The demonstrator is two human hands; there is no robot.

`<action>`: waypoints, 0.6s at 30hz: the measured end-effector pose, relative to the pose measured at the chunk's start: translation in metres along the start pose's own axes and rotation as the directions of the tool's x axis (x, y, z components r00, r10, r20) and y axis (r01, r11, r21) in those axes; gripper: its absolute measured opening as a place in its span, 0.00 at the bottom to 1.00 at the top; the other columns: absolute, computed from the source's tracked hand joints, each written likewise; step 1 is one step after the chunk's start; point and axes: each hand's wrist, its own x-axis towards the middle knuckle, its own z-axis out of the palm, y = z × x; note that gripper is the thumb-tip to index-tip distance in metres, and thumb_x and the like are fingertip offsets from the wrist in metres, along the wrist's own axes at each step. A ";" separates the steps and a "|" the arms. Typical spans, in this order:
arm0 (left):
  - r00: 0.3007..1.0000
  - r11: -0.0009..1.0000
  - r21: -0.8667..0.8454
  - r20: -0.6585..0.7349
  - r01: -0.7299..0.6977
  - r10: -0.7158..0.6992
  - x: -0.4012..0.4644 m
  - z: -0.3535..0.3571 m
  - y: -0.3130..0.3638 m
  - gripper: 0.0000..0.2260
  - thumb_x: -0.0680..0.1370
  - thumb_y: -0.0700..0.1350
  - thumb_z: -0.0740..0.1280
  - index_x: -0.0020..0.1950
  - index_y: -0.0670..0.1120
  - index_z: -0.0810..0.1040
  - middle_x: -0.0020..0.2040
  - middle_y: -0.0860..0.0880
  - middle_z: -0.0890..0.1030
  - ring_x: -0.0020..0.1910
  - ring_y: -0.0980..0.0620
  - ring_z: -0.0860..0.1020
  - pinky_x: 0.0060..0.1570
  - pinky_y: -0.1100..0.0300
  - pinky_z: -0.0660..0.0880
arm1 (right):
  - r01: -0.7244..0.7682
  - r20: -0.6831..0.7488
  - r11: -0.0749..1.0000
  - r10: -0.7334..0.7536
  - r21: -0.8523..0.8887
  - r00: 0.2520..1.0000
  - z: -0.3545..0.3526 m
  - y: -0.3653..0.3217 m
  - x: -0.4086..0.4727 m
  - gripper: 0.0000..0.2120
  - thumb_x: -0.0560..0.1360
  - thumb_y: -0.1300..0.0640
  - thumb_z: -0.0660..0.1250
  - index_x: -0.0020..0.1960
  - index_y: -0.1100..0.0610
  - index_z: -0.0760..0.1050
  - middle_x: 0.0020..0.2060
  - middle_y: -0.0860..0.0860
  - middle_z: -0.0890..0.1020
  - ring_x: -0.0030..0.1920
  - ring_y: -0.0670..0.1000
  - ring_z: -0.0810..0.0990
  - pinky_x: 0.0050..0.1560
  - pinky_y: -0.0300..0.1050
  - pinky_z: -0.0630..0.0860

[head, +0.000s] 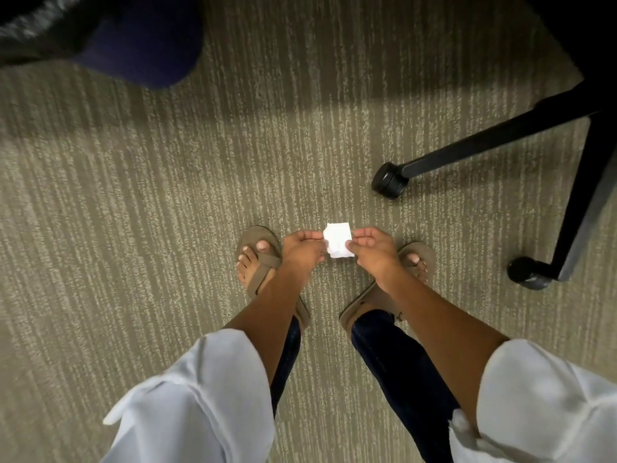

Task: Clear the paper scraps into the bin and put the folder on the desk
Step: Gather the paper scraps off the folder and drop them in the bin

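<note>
White paper scrap at frame centre is pinched between left hand and right hand fingers above the carpet; binning looks pending, with bin and folder out of view.

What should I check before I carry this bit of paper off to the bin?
1. Paper scrap gripped: ok, left hand and right hand both pinch it.
2. Scrap off the carpet: cannot tell.
3. Other scraps left on the floor: none in view.
4. Bin located: cannot tell, none plainly visible.
5. Path clear: not ok, chair caster sits close on the right.
6. Folder located: cannot tell, not in view.
</note>
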 end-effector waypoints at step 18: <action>0.830 0.778 -0.441 0.117 -0.448 0.545 -0.246 -0.152 0.321 0.05 0.74 0.33 0.71 0.44 0.41 0.81 0.39 0.44 0.86 0.34 0.51 0.84 0.32 0.60 0.81 | 0.060 0.243 0.689 -0.335 0.723 0.911 -0.016 -0.351 -0.240 0.35 0.71 0.30 0.65 0.64 0.58 0.76 0.57 0.57 0.85 0.55 0.55 0.84 0.49 0.50 0.78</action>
